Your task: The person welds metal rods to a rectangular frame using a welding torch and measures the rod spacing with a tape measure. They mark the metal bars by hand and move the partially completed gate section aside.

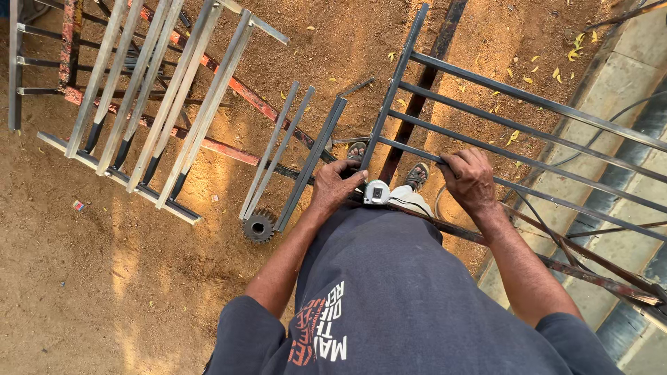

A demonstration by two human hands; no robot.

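Left hand (339, 184): your fingers wrap the metal grille frame (514, 128) at its near corner, steadying it.
Right hand (470, 182): fingers curled over a bar, keeping the grille raised above the dirt.
Tape measure (376, 192): hangs at your waist between both hands.

Sunlit reddish dirt ground (139, 278) left of the hands, loose steel bars (156, 104) on red trestles up ahead-left, toothed gear (259, 226) just below-left, concrete steps (611, 104) to the right, yellow leaves (549, 69) scattered beyond

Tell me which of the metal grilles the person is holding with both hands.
The dark grille on the right, gripped by the left hand and right hand. The pale grille at upper left lies untouched.
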